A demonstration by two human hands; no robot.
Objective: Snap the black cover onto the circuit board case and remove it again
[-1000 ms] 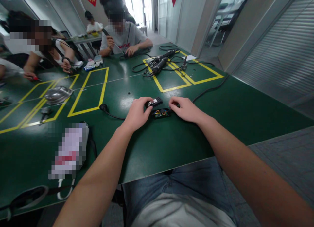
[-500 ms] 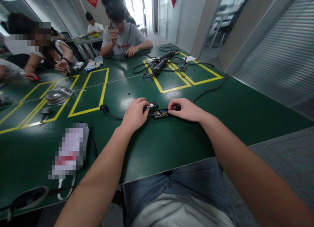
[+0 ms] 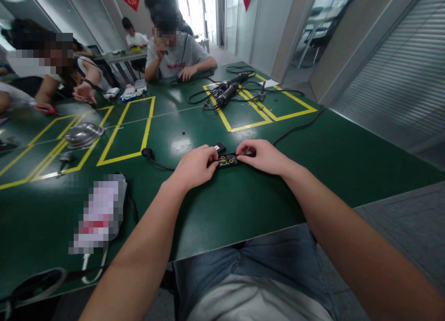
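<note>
A small open black case with a circuit board [image 3: 227, 161] lies on the green table in front of me, copper-coloured coils showing in it. My left hand [image 3: 196, 167] pinches its left end between thumb and fingers. At the opposite end, my right hand [image 3: 262, 156] has its fingers closed on the case where a black cable leaves it. Just behind lies a flat black cover with a white label [image 3: 219, 147], partly hidden by my left fingers. A black plug [image 3: 147, 153] rests to the left, its cord running under my left hand.
Black handheld tools [image 3: 227, 93] with tangled cables lie at the back. A curved metal part [image 3: 83, 134] sits at left, near a blurred pale object [image 3: 100, 210]. Yellow tape [image 3: 121, 160] marks the table [image 3: 236, 210]. Co-workers sit across and at left.
My left hand has shifted from the cover down onto the left end of the open case. The right hand stays at its end, almost unmoved.
</note>
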